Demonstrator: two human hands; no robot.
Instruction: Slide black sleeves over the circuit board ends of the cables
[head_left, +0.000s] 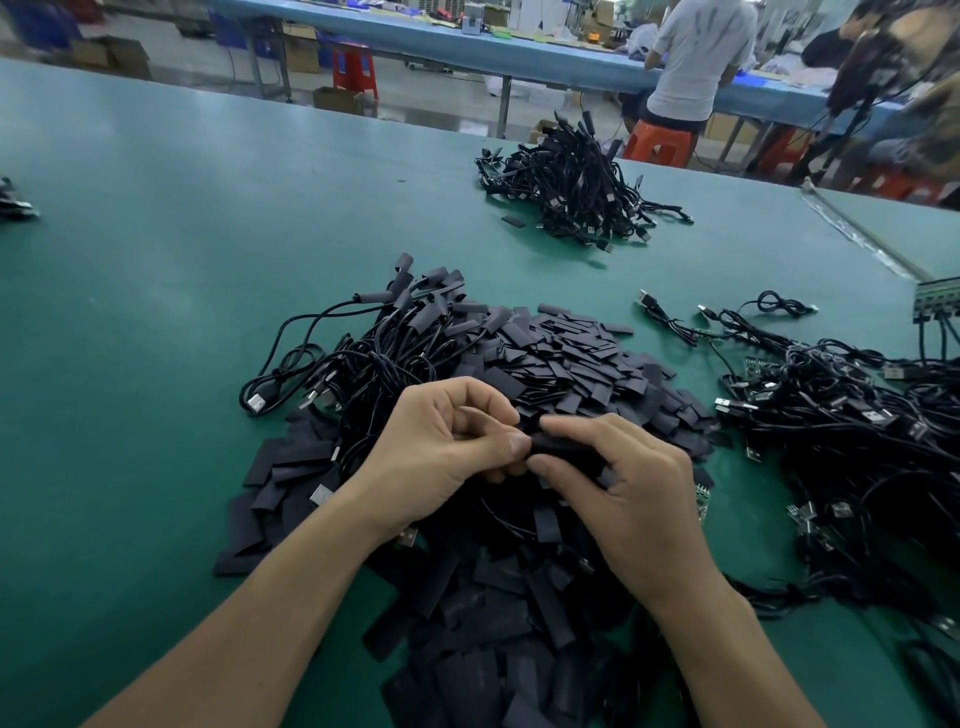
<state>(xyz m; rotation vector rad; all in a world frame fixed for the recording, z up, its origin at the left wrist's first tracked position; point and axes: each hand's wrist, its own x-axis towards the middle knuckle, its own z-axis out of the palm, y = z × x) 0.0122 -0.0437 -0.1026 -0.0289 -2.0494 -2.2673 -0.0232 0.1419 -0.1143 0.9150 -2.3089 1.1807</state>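
Observation:
Both hands meet over a big heap of flat black sleeves (571, 358) on the green table (156, 312). My left hand (441, 452) pinches one end of a black sleeve (558, 446) between thumb and curled fingers. My right hand (623, 488) grips the same sleeve from the other side, fingers curled around it. Whether a circuit board end is inside the sleeve is hidden by my fingers. A tangle of sleeved cables (374, 353) lies left of the heap. Bare cables with green circuit boards (841, 415) are piled on the right.
Another pile of black cables (576, 182) sits at the far middle of the table. A few loose cables (670, 317) lie between the piles. A metal strip (857, 234) runs along the right. People sit on orange stools (657, 143) at a blue bench behind.

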